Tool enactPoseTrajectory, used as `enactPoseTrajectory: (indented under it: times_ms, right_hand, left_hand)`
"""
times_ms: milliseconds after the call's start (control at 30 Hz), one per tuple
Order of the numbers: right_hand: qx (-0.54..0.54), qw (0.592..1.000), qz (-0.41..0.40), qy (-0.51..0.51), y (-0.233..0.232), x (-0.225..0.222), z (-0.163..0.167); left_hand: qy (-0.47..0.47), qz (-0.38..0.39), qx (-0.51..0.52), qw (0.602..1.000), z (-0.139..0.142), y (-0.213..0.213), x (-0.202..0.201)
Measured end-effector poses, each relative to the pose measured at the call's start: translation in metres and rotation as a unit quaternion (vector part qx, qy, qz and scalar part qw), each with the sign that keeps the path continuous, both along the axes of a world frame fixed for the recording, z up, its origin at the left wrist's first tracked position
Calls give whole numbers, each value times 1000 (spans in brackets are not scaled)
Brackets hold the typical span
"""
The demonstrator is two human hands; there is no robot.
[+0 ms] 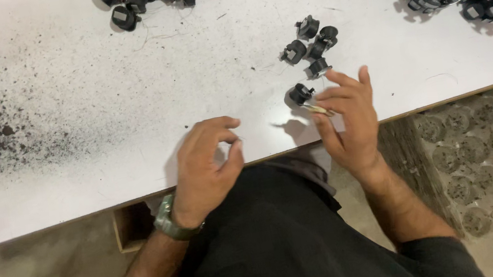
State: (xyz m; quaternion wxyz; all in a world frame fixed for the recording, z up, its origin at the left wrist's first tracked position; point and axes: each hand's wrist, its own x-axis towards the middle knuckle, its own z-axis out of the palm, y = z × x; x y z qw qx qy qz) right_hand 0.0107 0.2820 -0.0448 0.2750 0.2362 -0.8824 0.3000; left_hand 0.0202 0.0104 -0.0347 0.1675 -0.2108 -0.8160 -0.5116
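Here the right hand [348,120] pinches a small pale strip [319,109] at its fingertips, touching a black part [300,93] near the table [103,179] edge. The left hand [205,167] hovers with thumb and forefinger curled, holding nothing visible. Four more parts [310,44] lie just beyond. Seemingly a fitting step; joining strip and part calls for a steady pinch.

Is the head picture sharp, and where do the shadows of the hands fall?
Head view: mostly sharp, with even light and no glare on the white table. The right hand is slightly blurred and casts a soft shadow to its left; the left hand also shades the table on its left.
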Motion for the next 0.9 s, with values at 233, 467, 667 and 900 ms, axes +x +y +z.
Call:
enactPoseTrajectory:
  times_ms: [233,467,667,900]
  right_hand:
    - [190,977,82,-57,6,-99,12]
    - [181,978,86,-57,3,-182,12]
    - [171,981,30,84,-28,-226,23]
    - [93,936,323,-100,-130,-127,5]
  left_hand:
    - [-23,59,1,998,14,-64,15]
    - [-15,202,-114,972,35,-149,41]
    - [-330,86,-338,877,58,-222,60]
    - [-97,116,-261,953,56,-301,-7]
